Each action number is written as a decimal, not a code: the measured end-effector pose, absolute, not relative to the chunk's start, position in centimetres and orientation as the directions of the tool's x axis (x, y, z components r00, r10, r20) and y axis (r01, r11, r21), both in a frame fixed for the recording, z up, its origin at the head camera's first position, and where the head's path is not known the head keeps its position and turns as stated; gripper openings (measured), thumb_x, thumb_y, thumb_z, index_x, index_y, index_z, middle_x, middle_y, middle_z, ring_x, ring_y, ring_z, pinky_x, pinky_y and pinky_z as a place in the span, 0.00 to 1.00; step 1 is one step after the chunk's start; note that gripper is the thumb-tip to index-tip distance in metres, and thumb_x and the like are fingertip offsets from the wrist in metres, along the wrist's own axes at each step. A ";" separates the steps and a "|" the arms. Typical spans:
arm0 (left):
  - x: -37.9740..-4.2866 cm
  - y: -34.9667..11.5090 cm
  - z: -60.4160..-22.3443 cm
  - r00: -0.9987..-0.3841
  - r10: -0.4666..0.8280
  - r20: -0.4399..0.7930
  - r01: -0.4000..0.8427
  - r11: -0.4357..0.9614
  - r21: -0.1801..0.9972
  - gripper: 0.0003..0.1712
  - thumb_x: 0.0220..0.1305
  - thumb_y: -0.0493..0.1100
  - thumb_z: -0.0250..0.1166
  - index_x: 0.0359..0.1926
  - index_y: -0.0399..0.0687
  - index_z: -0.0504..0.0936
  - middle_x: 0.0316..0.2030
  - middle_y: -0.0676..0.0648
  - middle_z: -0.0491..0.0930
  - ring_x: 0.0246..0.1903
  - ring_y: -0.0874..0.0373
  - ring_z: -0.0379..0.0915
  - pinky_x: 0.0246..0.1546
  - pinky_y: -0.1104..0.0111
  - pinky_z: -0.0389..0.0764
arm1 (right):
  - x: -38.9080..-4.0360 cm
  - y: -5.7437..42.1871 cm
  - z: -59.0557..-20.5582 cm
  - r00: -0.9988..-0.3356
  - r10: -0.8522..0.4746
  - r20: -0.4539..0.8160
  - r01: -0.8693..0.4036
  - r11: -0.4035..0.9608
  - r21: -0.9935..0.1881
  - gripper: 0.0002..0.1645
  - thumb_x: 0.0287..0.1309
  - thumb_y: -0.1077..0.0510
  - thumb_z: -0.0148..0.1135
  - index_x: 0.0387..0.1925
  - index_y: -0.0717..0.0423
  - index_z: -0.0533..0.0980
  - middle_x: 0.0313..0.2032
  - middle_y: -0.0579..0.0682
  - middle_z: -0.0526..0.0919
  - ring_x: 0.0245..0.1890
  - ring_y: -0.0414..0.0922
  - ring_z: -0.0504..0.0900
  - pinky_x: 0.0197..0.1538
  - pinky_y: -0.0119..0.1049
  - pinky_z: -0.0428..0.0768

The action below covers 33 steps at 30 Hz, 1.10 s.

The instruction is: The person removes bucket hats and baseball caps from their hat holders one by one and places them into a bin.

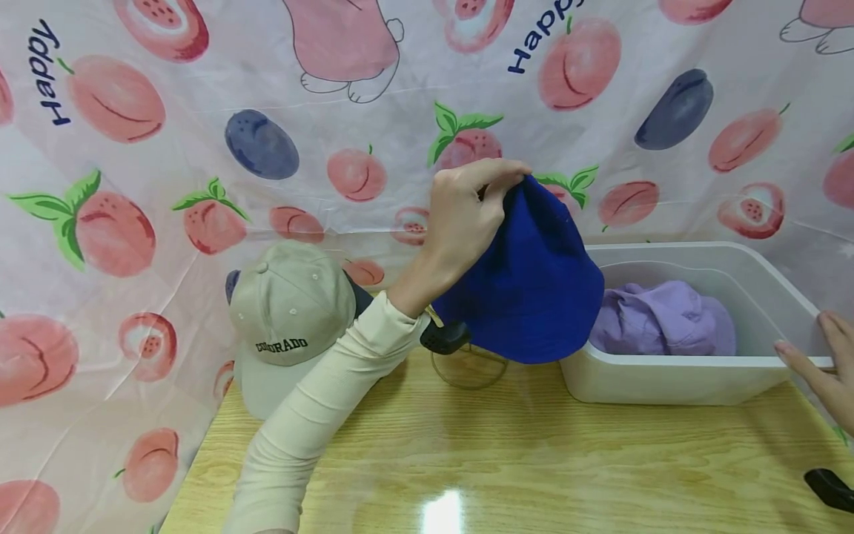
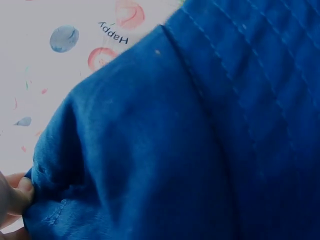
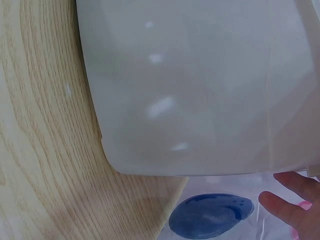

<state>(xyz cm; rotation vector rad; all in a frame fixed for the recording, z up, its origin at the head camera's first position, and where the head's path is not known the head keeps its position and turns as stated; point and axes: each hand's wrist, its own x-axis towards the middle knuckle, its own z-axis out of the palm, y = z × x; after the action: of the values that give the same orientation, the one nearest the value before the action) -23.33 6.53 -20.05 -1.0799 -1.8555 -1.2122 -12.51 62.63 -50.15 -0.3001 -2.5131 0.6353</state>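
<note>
One blue bucket hat (image 1: 534, 289) hangs pinched in your left hand (image 1: 462, 219); your right hand (image 1: 842, 380), fingers apart, touches the plastic bin (image 1: 654, 382).

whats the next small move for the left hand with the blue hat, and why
Probably ease the blue hat right, over the bin: the left hand pinches it at the top, near the bin's left end in the head view, the right hand is at the bin's right end, and there's space beside the purple cap inside.
</note>
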 end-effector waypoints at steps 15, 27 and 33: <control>-22.4 8.7 -18.1 -0.449 0.337 0.828 0.891 0.244 0.383 0.10 0.65 0.35 0.60 0.38 0.41 0.88 0.36 0.48 0.86 0.41 0.65 0.80 0.46 0.83 0.69 | -8.9 51.4 -40.6 -0.878 0.306 0.367 0.076 0.847 -0.526 0.46 0.66 0.50 0.52 0.70 0.70 0.42 0.69 0.72 0.42 0.67 0.70 0.42 0.61 0.66 0.47; -22.3 11.6 -17.1 -0.404 0.341 0.849 0.914 0.199 0.355 0.09 0.64 0.35 0.60 0.37 0.40 0.87 0.35 0.48 0.86 0.39 0.64 0.80 0.44 0.82 0.70 | -8.5 51.3 -39.6 -0.902 0.262 0.342 0.068 0.871 -0.487 0.48 0.66 0.47 0.51 0.69 0.72 0.40 0.69 0.72 0.40 0.69 0.67 0.38 0.66 0.61 0.39; -22.2 13.0 -17.0 -0.439 0.341 0.831 0.899 0.154 0.411 0.09 0.64 0.34 0.60 0.37 0.39 0.87 0.36 0.48 0.85 0.38 0.66 0.79 0.44 0.83 0.69 | -8.3 51.4 -39.6 -0.917 0.253 0.309 0.080 0.874 -0.478 0.49 0.66 0.46 0.50 0.68 0.74 0.37 0.69 0.72 0.36 0.69 0.66 0.35 0.67 0.57 0.34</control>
<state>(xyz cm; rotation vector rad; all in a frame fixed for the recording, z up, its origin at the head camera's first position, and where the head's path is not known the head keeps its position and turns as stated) -22.16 13.00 -16.96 -1.1778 -1.8692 -1.2710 -8.33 51.36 -39.64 -0.2466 -2.6800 0.6619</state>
